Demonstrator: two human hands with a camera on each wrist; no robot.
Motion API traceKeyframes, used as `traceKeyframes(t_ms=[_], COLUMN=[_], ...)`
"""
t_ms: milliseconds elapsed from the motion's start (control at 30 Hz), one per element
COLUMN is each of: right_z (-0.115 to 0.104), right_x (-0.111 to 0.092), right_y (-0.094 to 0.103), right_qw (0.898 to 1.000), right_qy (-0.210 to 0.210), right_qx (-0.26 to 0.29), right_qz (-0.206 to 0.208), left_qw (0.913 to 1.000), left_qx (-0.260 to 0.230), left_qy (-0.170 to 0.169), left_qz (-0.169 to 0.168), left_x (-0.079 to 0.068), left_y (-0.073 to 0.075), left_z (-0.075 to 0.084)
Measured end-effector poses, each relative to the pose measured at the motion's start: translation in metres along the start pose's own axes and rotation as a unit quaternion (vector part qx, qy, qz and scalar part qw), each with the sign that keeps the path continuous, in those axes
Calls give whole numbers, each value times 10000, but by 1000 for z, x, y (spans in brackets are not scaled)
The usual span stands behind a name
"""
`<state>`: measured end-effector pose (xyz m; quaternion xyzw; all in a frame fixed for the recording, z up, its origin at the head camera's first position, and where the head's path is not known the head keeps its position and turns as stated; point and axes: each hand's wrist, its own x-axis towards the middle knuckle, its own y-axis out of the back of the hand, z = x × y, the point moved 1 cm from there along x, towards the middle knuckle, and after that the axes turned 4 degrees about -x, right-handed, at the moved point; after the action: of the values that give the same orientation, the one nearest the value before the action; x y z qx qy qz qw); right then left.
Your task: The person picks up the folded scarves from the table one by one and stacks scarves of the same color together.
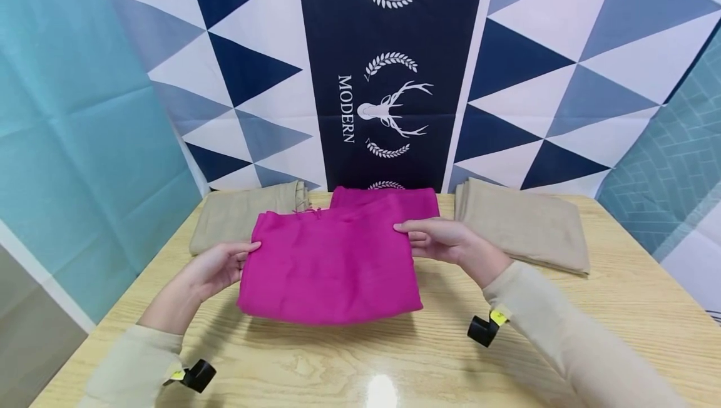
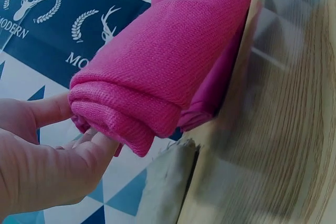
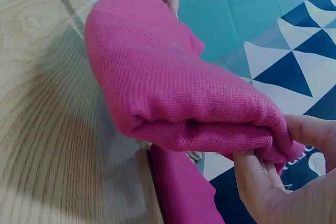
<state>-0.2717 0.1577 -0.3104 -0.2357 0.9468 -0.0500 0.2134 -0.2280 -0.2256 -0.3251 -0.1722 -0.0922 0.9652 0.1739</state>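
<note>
A folded magenta cloth (image 1: 332,264) of fine woven fabric hangs above the wooden table, held by both hands. My left hand (image 1: 222,268) pinches its left edge, thumb on the near face and fingers behind. At the upper right edge my right hand (image 1: 442,239) grips it the same way. Several stacked fold layers show at the side of the cloth (image 2: 126,114) in the left wrist view, and at the opposite side of the cloth (image 3: 210,135) in the right wrist view. Loose threads stick out along its top edge.
Behind it on the table (image 1: 315,364) lies another folded magenta cloth (image 1: 422,201), partly hidden. A folded beige cloth (image 1: 231,211) lies at the back left, and a second beige cloth (image 1: 524,226) at the back right. A patterned backdrop (image 1: 253,82) stands along the far edge.
</note>
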Motion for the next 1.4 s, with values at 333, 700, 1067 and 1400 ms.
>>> traceKeyframes(t_ms=[333, 700, 1067, 1400], right_z=[3, 19, 29, 38], right_x=[9, 17, 27, 33], right_y=[-10, -21, -33, -43], right_qw=[9999, 9997, 9992, 9978], right_qy=[40, -138, -324, -536], right_qx=[-79, -129, -239, -364], right_qz=[-107, -149, 36, 156], left_qw=[9995, 9995, 9988, 9991], left_qx=[-207, -87, 198, 246], left_qy=[13, 145, 268, 296], left_qz=[247, 276, 352, 166], left_x=[-5, -7, -11, -18], left_y=[11, 26, 41, 54], left_z=[0, -13, -19, -22])
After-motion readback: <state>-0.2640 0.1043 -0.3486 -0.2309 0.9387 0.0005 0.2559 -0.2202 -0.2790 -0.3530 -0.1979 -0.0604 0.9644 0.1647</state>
